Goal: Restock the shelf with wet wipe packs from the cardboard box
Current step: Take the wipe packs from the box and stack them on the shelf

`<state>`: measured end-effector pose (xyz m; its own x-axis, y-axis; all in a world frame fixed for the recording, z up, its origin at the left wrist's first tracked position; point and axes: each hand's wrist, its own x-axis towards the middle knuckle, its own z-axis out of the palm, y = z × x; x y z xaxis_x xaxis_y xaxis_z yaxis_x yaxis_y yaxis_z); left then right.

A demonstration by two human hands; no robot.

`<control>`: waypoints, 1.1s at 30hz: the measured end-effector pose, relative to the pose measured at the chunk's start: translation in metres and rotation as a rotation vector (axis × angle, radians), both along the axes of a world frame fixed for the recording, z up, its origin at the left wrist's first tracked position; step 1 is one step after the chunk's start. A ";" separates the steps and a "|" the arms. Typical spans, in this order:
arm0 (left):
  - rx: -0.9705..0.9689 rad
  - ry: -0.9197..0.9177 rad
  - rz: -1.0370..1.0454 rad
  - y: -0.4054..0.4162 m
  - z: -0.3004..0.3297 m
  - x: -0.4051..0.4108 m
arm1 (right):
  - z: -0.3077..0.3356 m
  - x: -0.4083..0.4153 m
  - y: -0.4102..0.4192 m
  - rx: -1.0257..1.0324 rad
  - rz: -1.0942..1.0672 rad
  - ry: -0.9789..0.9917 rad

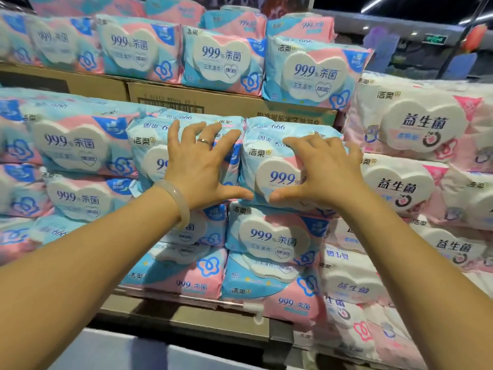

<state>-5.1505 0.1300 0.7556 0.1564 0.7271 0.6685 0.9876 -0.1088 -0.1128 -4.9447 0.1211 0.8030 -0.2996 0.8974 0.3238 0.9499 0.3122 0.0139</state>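
Note:
Blue-and-pink wet wipe packs with white heart-shaped lids fill the shelf in stacked rows. My left hand [198,166], with a ring and a pale bangle, lies flat with fingers spread on the front of one pack [149,153] in the top row of the middle stack. My right hand [317,170] presses the same way on the neighbouring pack [269,166] to its right. Both packs stand on edge, lids facing me. Neither hand is closed around a pack. A cardboard box [213,100] lies behind these packs, carrying another row of packs on top.
Pink-and-white packs [416,129] of another kind are stacked to the right. More blue-and-pink packs [77,145] fill the left. The metal shelf edge [186,313] runs below the stacks. A pale flat surface [112,351] sits at the bottom near me.

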 end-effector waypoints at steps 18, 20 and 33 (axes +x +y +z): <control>-0.225 -0.399 0.349 -0.114 -0.048 -0.109 | -0.049 -0.179 -0.069 -0.030 0.654 0.062; -0.264 -0.426 0.471 -0.144 -0.067 -0.148 | -0.073 -0.222 -0.082 -0.087 0.739 0.010; -0.613 -0.693 1.086 -0.360 -0.166 -0.397 | -0.180 -0.541 -0.222 -0.367 1.152 -0.264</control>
